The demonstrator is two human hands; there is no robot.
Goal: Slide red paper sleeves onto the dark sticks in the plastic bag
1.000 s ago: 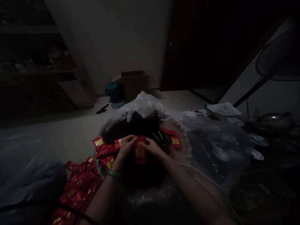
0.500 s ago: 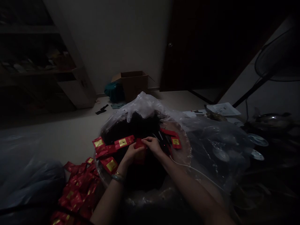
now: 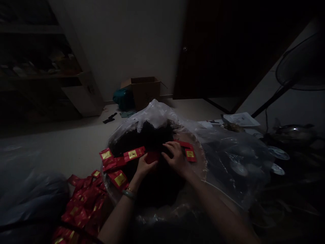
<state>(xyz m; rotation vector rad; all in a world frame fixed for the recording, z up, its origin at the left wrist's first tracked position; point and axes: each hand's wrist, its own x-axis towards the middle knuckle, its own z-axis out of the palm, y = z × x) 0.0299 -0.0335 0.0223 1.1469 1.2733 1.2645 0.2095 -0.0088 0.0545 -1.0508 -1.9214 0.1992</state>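
Between the thumb and fingers of my left hand (image 3: 144, 166) is a red packet (image 3: 153, 157), held over a heap of black loose material (image 3: 152, 134). My right hand (image 3: 176, 158) is apart from that packet, its curved fingers spread above the right side of the heap; nothing shows in them. The heap fills a round container lined with clear plastic (image 3: 157, 110). A red packet with a gold label (image 3: 134, 154) lies just beyond my left hand, and more lie at the container's left rim. Another labelled packet (image 3: 190, 154) lies right of my right hand.
A pile of red packets (image 3: 85, 203) sits at lower left, beside a dark plastic-covered bundle (image 3: 33, 196). Clear plastic sheeting (image 3: 233, 156) spreads to the right. A cardboard box (image 3: 147, 91) stands by the wall; a fan (image 3: 299, 64) stands at right.
My right hand has let go of the red packet, moved right and spread its fingers, now covering the small dark device with a red light. My left hand keeps the packet.
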